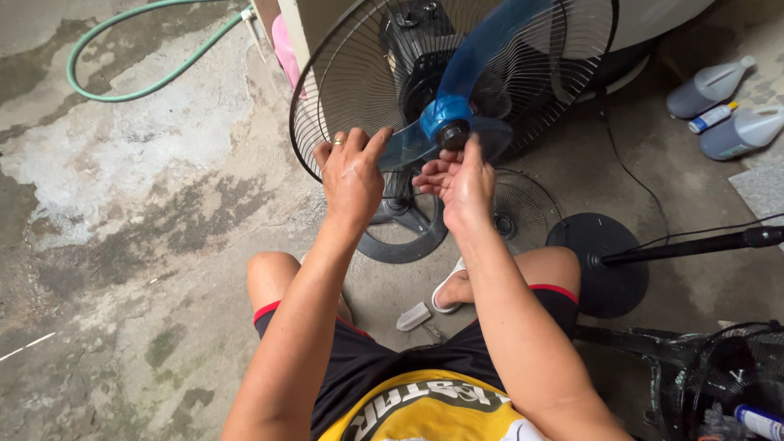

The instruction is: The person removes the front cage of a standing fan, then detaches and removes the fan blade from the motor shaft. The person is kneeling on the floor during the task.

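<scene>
Knees bent under me, I crouch on the concrete floor (122,245); fingers of my left hand (353,171) curl on a blue fan blade (404,145), and my right hand (461,181) cups half-open below the hub (445,122), gripping nothing I can see. Thin, light, springy plastic, likely brittle at the edges, so I judge the thick hub the safest hold, against the wire guard (359,73).

The right hand (461,181) hides the fan hub's (447,124) underside; the wire guard (343,73) runs past the top edge.

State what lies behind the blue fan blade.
Behind the blue fan blade sit the black motor housing and the rear wire guard. The blade's hub covers the shaft.
</scene>
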